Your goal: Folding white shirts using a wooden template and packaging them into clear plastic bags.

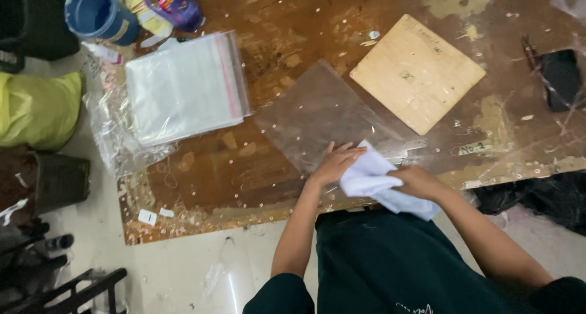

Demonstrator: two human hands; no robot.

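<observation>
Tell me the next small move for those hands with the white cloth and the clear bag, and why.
Probably slide the folded white cloth forward into the clear bag: the left hand already rests at the bag's near edge, the right hand holds the cloth just short of it.

The person wears a dark green short-sleeved top — the sleeves end above the elbows, leaving both forearms bare. A small pale script marking shows low on the chest. The left hand (pixel 334 163) and right hand (pixel 417 181) carry no gloves — no rings or watch visible.
</observation>
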